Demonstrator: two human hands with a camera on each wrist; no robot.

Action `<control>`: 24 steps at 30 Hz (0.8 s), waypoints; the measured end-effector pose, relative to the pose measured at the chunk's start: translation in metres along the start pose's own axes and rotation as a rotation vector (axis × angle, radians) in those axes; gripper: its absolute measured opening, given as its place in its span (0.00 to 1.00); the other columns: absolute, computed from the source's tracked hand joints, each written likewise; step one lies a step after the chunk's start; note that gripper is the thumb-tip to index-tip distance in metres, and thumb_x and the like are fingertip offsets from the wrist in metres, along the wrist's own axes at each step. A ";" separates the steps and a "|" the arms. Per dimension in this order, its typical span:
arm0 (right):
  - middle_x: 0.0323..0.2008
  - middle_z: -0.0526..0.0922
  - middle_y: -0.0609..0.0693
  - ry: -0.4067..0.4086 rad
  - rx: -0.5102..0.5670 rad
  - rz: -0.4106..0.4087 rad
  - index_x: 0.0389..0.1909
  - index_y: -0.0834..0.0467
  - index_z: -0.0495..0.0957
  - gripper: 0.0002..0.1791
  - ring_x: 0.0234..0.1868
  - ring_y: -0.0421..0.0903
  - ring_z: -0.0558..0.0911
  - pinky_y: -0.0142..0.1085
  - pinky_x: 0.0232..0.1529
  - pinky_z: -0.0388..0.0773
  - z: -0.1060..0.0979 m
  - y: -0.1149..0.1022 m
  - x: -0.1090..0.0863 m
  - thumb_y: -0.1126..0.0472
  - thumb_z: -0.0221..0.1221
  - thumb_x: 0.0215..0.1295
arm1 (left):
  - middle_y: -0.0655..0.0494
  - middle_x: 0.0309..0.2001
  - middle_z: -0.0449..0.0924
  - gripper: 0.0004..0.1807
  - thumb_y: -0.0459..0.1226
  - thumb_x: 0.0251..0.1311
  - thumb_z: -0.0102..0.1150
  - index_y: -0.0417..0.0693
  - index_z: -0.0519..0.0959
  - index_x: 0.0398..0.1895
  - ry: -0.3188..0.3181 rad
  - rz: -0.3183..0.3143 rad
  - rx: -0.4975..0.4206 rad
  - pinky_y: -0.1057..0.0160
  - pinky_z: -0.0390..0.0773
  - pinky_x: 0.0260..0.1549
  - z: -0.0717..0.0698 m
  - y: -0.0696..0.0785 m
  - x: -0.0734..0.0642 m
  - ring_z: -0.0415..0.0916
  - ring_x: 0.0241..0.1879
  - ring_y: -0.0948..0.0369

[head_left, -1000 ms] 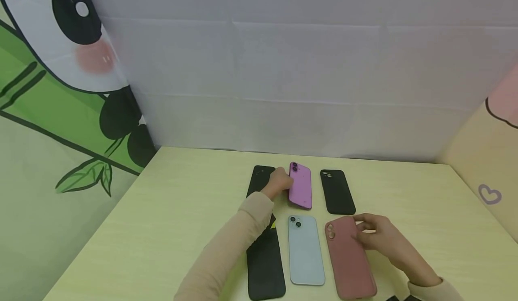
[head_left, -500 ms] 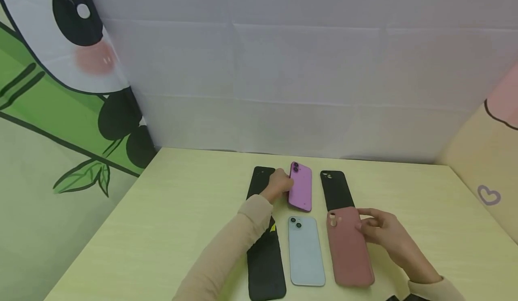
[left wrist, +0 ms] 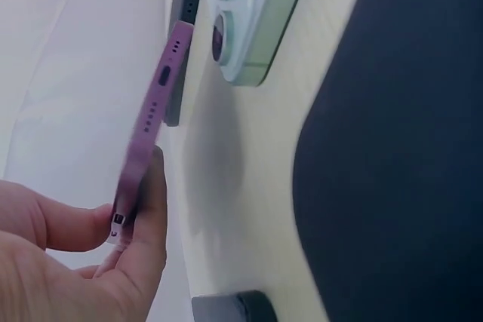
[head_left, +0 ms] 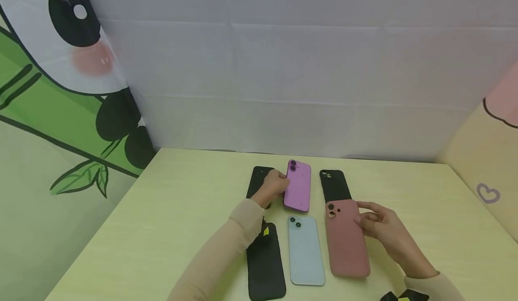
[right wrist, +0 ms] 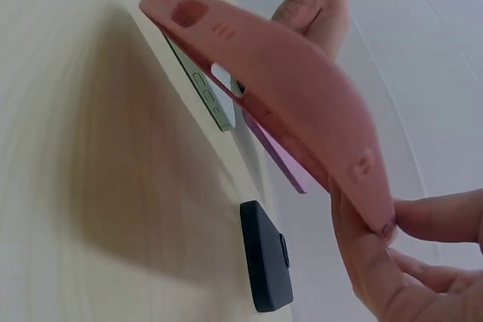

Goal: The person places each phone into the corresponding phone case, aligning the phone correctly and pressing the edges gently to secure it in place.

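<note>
- Far left, column of two black slabs, back one (head_left: 259, 177) and front one (head_left: 267, 265); forearm hides part of both, so phone or case can't be told; set one behind the other, likely for a tidy grid.
- Left hand (head_left: 272, 186); thumb and fingers pinch the purple phone (head_left: 297, 186) by its left edge; edge grip probably chosen so the back face stays uncovered; phone sits back row, middle column, tilted, looks raised off the table (head_left: 182, 229).
- Same column, front; light blue phone (head_left: 306, 251), flat on the table, camera side up; no hand on it; lying squarely in front of the purple phone, seemingly to keep the columns straight.
- Right column, back; black case (head_left: 334, 185), lying on the table with camera cut-outs at its far end; front end hidden by the pink case.
- Pink case (head_left: 347, 242); hollow from the right wrist, no phone seen in it; held tilted above the table, shadow under it, in front of the black case.
- Right hand (head_left: 382, 224); thumb and fingers grasp the pink case near its upper right corner; a side pinch, presumably to leave its back and hollow side free.
- Count; black slabs 2, black case 1, purple phone 1, light blue phone 1, pink case 1; total 6; hands 2, both gripping.
</note>
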State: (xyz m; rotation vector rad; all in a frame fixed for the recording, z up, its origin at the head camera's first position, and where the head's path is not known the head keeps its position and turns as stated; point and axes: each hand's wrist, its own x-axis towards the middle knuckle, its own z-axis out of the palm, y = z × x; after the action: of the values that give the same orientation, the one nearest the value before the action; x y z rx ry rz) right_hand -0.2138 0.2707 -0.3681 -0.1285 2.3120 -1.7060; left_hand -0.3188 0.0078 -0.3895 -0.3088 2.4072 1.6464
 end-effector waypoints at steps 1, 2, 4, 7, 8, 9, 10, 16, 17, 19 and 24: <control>0.36 0.81 0.49 0.005 0.010 -0.001 0.64 0.70 0.55 0.30 0.35 0.37 0.81 0.32 0.41 0.79 0.000 0.000 0.000 0.65 0.52 0.65 | 0.43 0.42 0.72 0.12 0.27 0.58 0.46 0.29 0.73 0.42 -0.007 0.006 -0.018 0.64 0.76 0.30 -0.001 -0.001 0.000 0.69 0.33 0.58; 0.36 0.81 0.48 0.011 0.022 0.000 0.64 0.69 0.55 0.29 0.35 0.37 0.81 0.32 0.41 0.79 0.000 -0.001 0.000 0.65 0.52 0.65 | 0.41 0.45 0.72 0.13 0.28 0.59 0.45 0.28 0.72 0.45 -0.014 0.005 -0.030 0.62 0.78 0.33 -0.001 -0.002 -0.001 0.71 0.36 0.56; 0.35 0.80 0.46 0.022 0.044 0.003 0.65 0.68 0.55 0.29 0.35 0.36 0.81 0.31 0.41 0.79 0.001 -0.002 0.000 0.65 0.51 0.65 | 0.38 0.51 0.70 0.19 0.29 0.61 0.46 0.28 0.68 0.54 -0.027 0.005 -0.059 0.57 0.78 0.42 -0.002 -0.003 -0.002 0.72 0.44 0.52; 0.35 0.80 0.45 0.030 0.064 -0.004 0.65 0.67 0.55 0.29 0.36 0.36 0.81 0.31 0.41 0.79 0.002 -0.003 0.000 0.64 0.52 0.65 | 0.37 0.54 0.68 0.20 0.30 0.63 0.45 0.29 0.65 0.58 -0.047 -0.007 -0.093 0.54 0.77 0.47 -0.004 -0.003 -0.005 0.71 0.49 0.50; 0.35 0.80 0.45 0.032 0.066 -0.010 0.65 0.67 0.55 0.29 0.36 0.36 0.81 0.31 0.41 0.79 0.002 -0.004 0.000 0.64 0.52 0.65 | 0.37 0.54 0.68 0.20 0.30 0.64 0.45 0.29 0.64 0.58 -0.055 -0.009 -0.105 0.53 0.76 0.47 -0.004 -0.003 -0.006 0.71 0.50 0.49; 0.35 0.80 0.44 0.034 0.068 -0.015 0.64 0.67 0.55 0.29 0.36 0.36 0.81 0.31 0.41 0.79 0.003 -0.005 0.000 0.64 0.52 0.65 | 0.37 0.54 0.68 0.20 0.30 0.64 0.45 0.30 0.64 0.58 -0.063 -0.010 -0.112 0.53 0.76 0.48 -0.004 -0.003 -0.007 0.71 0.50 0.50; 0.35 0.81 0.44 0.035 0.070 -0.020 0.64 0.67 0.55 0.30 0.36 0.36 0.81 0.31 0.42 0.79 0.003 -0.006 0.000 0.63 0.53 0.65 | 0.38 0.53 0.68 0.20 0.30 0.64 0.45 0.30 0.65 0.58 -0.066 -0.010 -0.111 0.54 0.76 0.48 -0.004 -0.003 -0.008 0.71 0.49 0.50; 0.36 0.81 0.42 0.040 0.071 -0.024 0.65 0.65 0.55 0.30 0.37 0.36 0.80 0.31 0.43 0.78 0.006 -0.009 0.001 0.62 0.53 0.65 | 0.42 0.48 0.72 0.18 0.32 0.65 0.46 0.34 0.68 0.57 -0.072 0.001 -0.095 0.57 0.77 0.45 -0.005 -0.004 -0.016 0.72 0.43 0.54; 0.36 0.81 0.41 0.041 0.072 -0.025 0.65 0.65 0.55 0.30 0.37 0.36 0.80 0.31 0.43 0.78 0.006 -0.009 0.002 0.62 0.53 0.65 | 0.42 0.48 0.72 0.18 0.32 0.65 0.46 0.35 0.68 0.57 -0.073 0.002 -0.097 0.57 0.77 0.45 -0.005 -0.004 -0.018 0.72 0.43 0.54; 0.36 0.81 0.41 0.046 0.075 -0.024 0.65 0.64 0.55 0.30 0.37 0.36 0.80 0.30 0.43 0.78 0.007 -0.010 0.002 0.63 0.53 0.65 | 0.43 0.49 0.72 0.19 0.32 0.65 0.46 0.35 0.67 0.58 -0.079 0.005 -0.105 0.57 0.77 0.45 -0.006 -0.004 -0.021 0.72 0.43 0.54; 0.34 0.81 0.39 0.066 0.090 -0.029 0.66 0.64 0.55 0.28 0.37 0.36 0.81 0.30 0.42 0.78 0.009 -0.014 0.004 0.64 0.51 0.66 | 0.43 0.48 0.73 0.18 0.32 0.65 0.46 0.35 0.67 0.57 -0.096 0.017 -0.122 0.56 0.77 0.46 -0.007 -0.004 -0.026 0.73 0.43 0.54</control>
State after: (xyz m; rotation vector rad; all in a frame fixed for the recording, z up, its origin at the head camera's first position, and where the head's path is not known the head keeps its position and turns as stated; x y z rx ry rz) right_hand -0.2160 0.2572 -0.3582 -0.0897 2.2856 -1.8515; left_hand -0.2929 0.0013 -0.3835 -0.2244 2.2511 1.7774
